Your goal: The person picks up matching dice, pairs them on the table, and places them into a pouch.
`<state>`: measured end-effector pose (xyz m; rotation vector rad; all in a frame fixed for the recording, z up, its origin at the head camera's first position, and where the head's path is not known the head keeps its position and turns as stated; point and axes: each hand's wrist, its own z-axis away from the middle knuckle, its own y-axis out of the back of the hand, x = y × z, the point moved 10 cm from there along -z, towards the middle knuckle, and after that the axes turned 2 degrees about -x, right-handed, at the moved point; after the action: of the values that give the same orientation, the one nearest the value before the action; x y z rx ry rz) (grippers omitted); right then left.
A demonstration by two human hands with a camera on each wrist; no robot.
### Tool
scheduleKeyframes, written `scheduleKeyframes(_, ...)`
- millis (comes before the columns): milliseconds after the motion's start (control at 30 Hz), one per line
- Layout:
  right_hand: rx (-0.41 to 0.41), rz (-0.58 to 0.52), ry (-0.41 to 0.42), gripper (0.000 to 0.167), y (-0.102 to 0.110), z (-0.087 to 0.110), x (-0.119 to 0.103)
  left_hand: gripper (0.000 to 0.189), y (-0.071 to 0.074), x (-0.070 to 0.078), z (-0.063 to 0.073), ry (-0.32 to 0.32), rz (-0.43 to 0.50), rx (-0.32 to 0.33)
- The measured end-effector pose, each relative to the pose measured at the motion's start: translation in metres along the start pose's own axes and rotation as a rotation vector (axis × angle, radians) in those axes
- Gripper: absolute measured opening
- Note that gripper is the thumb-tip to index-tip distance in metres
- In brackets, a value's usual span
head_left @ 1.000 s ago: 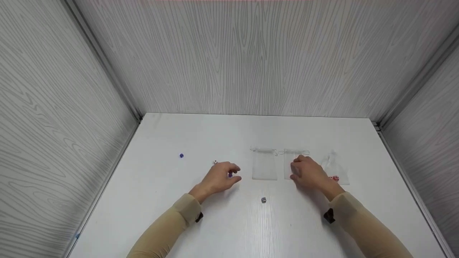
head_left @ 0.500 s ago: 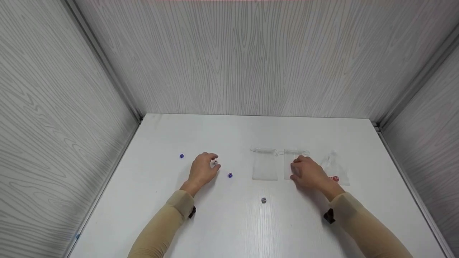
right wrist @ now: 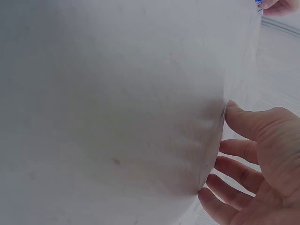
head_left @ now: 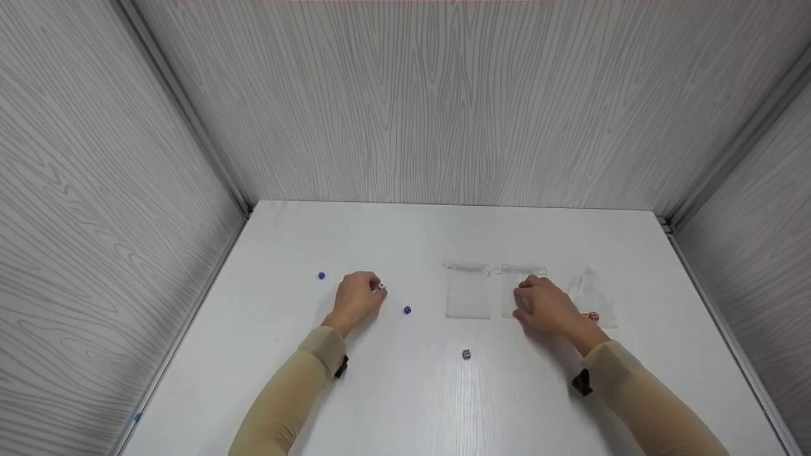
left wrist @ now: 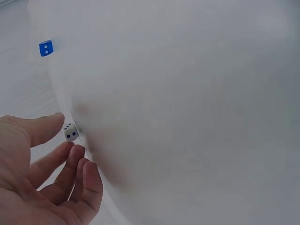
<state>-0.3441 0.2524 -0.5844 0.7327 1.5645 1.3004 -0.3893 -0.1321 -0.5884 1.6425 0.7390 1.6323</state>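
Observation:
My left hand [head_left: 356,297] is at a small white die [left wrist: 70,132] on the left part of the table. In the left wrist view the thumb tip and index fingertip meet the die from opposite sides, with the other fingers curled below. My right hand [head_left: 546,308] rests its spread fingertips on a flat clear drawstring bag [head_left: 509,294], covering part of it. Red dice [head_left: 593,316] lie in another clear bag [head_left: 603,305], partly behind the right wrist. A third clear bag [head_left: 468,294] lies flat between the hands.
On the white table [head_left: 405,405], one blue die [head_left: 407,310] lies right of the left hand and another blue die [head_left: 322,275] left of it. A grey die [head_left: 466,354] sits nearer the front. Grey wood-grain panels [head_left: 405,101] enclose the back and sides.
My left hand has moved left and back, from over the nearer blue die to the white die, and its thumb and fingers have drawn together there. The right hand stays in place.

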Motion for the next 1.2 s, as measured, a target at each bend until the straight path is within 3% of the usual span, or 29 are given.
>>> scheduleKeyframes(400,-0.012,-0.008,-0.013,0.046,-0.004,-0.001,0.001,0.014,0.002,-0.001,-0.001,0.001,0.003,0.014)
scheduleKeyframes(633,0.001,-0.007,0.004,0.042,0.000,-0.001,-0.003,0.014,0.007,0.008,0.004,-0.013,0.002,0.033)
scheduleKeyframes(833,0.009,-0.017,0.002,0.038,0.001,0.000,-0.003,0.014,0.006,0.029,0.014,-0.053,0.011,0.020)
scheduleKeyframes(1200,0.001,0.013,0.006,0.036,0.001,-0.001,-0.002,0.018,-0.013,0.086,0.038,-0.203,0.029,-0.082)
